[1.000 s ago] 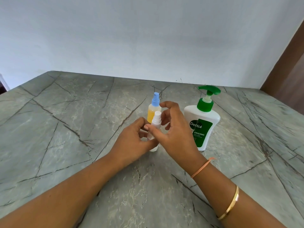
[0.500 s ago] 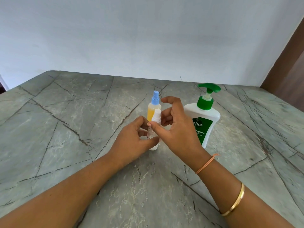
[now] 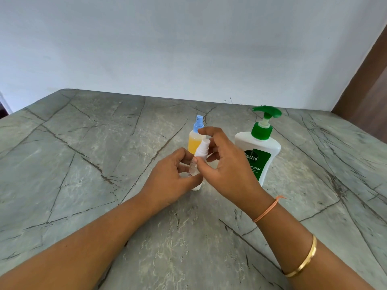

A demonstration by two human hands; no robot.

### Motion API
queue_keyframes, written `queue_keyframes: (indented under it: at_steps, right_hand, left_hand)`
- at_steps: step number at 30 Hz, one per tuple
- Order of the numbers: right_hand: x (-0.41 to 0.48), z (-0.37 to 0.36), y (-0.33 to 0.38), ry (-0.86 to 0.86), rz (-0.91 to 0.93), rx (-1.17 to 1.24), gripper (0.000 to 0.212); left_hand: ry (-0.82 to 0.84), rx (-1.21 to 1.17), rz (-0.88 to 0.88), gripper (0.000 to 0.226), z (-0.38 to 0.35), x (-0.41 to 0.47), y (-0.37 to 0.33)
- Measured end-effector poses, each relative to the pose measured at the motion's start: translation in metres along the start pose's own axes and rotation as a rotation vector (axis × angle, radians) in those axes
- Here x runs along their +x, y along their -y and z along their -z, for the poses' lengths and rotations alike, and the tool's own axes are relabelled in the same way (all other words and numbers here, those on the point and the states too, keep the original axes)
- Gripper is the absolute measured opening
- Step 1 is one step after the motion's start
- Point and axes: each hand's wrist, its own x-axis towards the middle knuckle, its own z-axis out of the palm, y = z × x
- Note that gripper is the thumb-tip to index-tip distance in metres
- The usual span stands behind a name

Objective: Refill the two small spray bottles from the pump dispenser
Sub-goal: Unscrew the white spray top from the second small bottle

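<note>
Both your hands meet at the white spray bottle (image 3: 200,153) on the table (image 3: 88,160).
Your left hand (image 3: 169,174) grips its body; your right hand (image 3: 228,164) arches over the cap (image 3: 204,142), thumb and fingers seemingly pinching it.

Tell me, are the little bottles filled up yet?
Not yet. Done: nothing that shows; both spray tops are on. In hand: the left hand grips the white spray bottle while the right hand pinches its top, probably to unscrew it. Left: pump soap in from the pump dispenser, which stands untouched on the table, close it, then do the yellow spray bottle behind.
</note>
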Motion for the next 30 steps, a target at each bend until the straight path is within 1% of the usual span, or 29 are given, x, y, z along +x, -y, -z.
queue_keyframes:
  at_steps: [3, 7, 11, 15, 18, 20, 22, 24, 27, 30]
  right_hand:
    - [0.002, 0.004, 0.006, -0.028, 0.022, 0.004, 0.049]
    - [0.008, 0.017, 0.011, -0.121, 0.070, 0.023, 0.048]
    - [0.005, 0.034, 0.016, -0.202, 0.134, -0.009, 0.039]
    - [-0.004, 0.043, 0.011, -0.322, 0.092, -0.015, 0.024]
    - [-0.013, 0.041, 0.006, -0.390, 0.063, 0.005, 0.019]
    - [-0.017, 0.045, 0.006, -0.468, 0.059, 0.030, 0.017]
    - [-0.018, 0.051, 0.007, -0.528, 0.066, -0.022, 0.017]
    - [-0.020, 0.052, 0.009, -0.489, 0.071, -0.188, 0.017]
    - [-0.025, 0.040, 0.010, -0.299, 0.012, -0.402, 0.019]
    - [-0.030, 0.026, 0.007, -0.092, -0.131, -0.469, 0.019]
  left_hand:
    - [0.003, -0.002, -0.011, 0.022, 0.000, -0.001, 0.000]
    - [0.002, -0.008, 0.012, 0.025, -0.001, -0.002, 0.000]
    - [-0.014, 0.033, 0.036, 0.030, -0.004, -0.003, 0.001]
    - [-0.057, 0.056, 0.027, 0.028, -0.004, -0.005, 0.002]
    - [-0.090, 0.065, 0.029, 0.025, -0.002, -0.005, 0.002]
    - [-0.103, 0.068, 0.039, 0.024, -0.001, -0.005, 0.002]
    - [-0.113, 0.080, 0.037, 0.025, -0.001, -0.005, 0.002]
    - [-0.123, 0.089, 0.034, 0.026, -0.001, -0.005, 0.001]
    - [-0.131, 0.080, 0.029, 0.026, -0.001, -0.007, 0.001]
    - [-0.143, 0.059, 0.020, 0.025, -0.001, -0.007, 0.002]
